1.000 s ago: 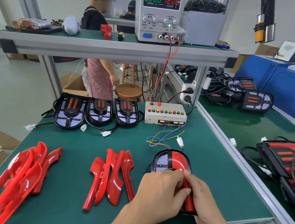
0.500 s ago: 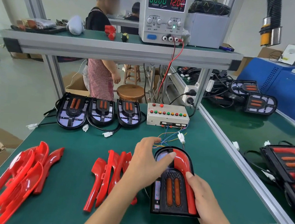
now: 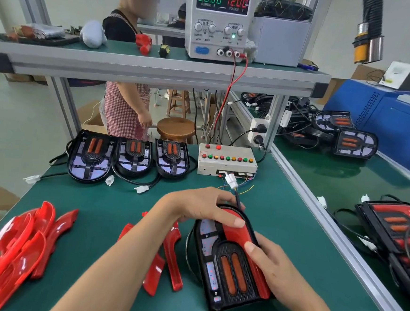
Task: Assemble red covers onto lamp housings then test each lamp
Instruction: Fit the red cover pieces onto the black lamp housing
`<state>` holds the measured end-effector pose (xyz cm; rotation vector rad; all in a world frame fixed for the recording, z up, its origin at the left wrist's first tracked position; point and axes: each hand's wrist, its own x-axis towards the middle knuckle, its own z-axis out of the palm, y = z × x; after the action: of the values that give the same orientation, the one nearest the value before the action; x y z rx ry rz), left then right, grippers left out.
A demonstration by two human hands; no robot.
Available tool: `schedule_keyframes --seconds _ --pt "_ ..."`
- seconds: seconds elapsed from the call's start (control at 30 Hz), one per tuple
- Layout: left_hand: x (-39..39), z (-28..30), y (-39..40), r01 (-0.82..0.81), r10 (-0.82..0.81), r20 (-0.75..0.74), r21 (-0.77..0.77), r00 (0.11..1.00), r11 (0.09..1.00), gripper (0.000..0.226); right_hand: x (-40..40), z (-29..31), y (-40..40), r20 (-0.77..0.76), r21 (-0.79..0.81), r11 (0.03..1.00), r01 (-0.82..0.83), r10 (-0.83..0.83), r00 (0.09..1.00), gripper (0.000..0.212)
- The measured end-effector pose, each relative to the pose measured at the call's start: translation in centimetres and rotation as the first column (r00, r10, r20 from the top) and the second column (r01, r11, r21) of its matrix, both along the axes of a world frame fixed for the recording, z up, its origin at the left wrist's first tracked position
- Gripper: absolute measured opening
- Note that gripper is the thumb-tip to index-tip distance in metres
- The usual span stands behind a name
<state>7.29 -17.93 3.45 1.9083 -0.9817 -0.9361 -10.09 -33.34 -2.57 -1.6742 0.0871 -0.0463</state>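
A black lamp housing [image 3: 226,275] with two orange bars lies on the green mat near the front edge, tilted. A red cover [image 3: 238,231] sits along its right half. My left hand [image 3: 202,209] grips the housing's rounded top, thumb pressing on the red cover. My right hand [image 3: 271,266] holds the housing's right side, thumb on the cover. The lamp's black cable rises to a white connector [image 3: 231,182] by the test box [image 3: 227,160]. Loose red covers lie in a middle pile [image 3: 169,258] and a left pile [image 3: 18,243].
Three uncovered housings [image 3: 132,157] stand in a row at the back left of the mat. A power supply [image 3: 219,21] reading 12.00 V sits on the shelf above. Finished lamps [image 3: 401,234] lie on the bench to the right. A person [image 3: 127,105] stands behind the table.
The lamp has been tilted and drawn closer. My left hand moved from the left side up onto the rounded top. My right hand slid up along the right edge.
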Motion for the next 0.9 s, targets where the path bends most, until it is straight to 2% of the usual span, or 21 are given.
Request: schedule_keyframes --seconds 0.13,0.2,0.4,0.53,0.63,0.67,0.77,0.9 --pt "-0.2 -0.5 -0.1 0.010 -0.037 -0.205 -0.129 0.978 0.992 0.041 0.2 0.5 -0.4 0.009 0.015 1.000 -0.025 0.024 1.000 0.036" --pt "-0.4 -0.8 0.0 -0.004 -0.040 -0.256 -0.167 0.966 0.986 0.041 0.3 0.6 -0.9 0.009 0.021 0.999 -0.024 0.024 1.000 0.035" --pt "-1.2 -1.4 -0.1 -0.124 0.075 -0.238 -0.199 0.968 0.972 0.037 0.5 0.6 -2.1 -0.016 -0.025 1.000 -0.006 0.006 1.000 0.035" --pt "-2.0 -2.4 0.3 -0.222 0.171 -0.217 -0.239 0.961 0.945 0.044 0.4 0.8 -2.6 -0.021 -0.083 0.996 0.026 -0.028 0.999 0.033" --pt "-2.4 -2.5 1.1 -0.346 0.269 -0.268 -0.303 0.925 0.888 0.045 -0.5 0.1 -3.1 0.016 -0.207 0.972 0.109 -0.107 0.994 0.060" --pt "-2.5 -2.6 1.5 -0.405 0.310 -0.306 -0.324 0.900 0.855 0.046 -1.0 -0.3 -3.3 0.034 -0.225 0.963 0.149 -0.145 0.989 0.062" --pt "-3.1 -2.9 2.4 -0.567 0.412 -0.429 -0.344 0.804 0.748 0.043 -2.3 -1.4 -3.2 0.068 -0.162 0.946 0.282 -0.274 0.959 0.050" --pt "-4.8 -4.2 2.5 -0.658 0.483 -0.459 -0.387 0.745 0.647 0.047 -1.9 -2.1 -1.6 0.104 -0.063 0.900 0.431 -0.423 0.900 0.046"
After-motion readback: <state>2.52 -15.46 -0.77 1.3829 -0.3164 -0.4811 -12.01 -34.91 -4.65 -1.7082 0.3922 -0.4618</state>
